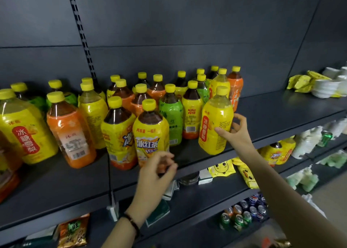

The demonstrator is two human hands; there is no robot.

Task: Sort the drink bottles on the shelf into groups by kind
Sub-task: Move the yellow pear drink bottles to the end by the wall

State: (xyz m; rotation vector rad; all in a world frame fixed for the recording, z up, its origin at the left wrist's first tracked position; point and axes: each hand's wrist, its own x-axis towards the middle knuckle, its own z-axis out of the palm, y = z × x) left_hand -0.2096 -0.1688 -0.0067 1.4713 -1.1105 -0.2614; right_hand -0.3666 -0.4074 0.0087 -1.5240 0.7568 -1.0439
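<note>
Many yellow-capped drink bottles stand mixed on the dark shelf (272,114): yellow, orange and green labels. My right hand (237,133) grips a yellow pear-drink bottle (216,122) at the right end of the group, thumb on its front, fingers round its right side; the bottle leans left. My left hand (156,170) hovers at the shelf's front edge, just before the base of a yellow iced-tea bottle (150,133). Its fingers are loosely curled, blurred, and hold nothing. Another pear-drink bottle (22,127) and an orange-label bottle (70,133) stand at the left.
Right of the bottles the shelf top is bare up to yellow packets (302,82) and stacked white bowls (327,87). Lower shelves hold snack bags (222,169), drink cans (244,215), white packs and one more iced-tea bottle (277,152).
</note>
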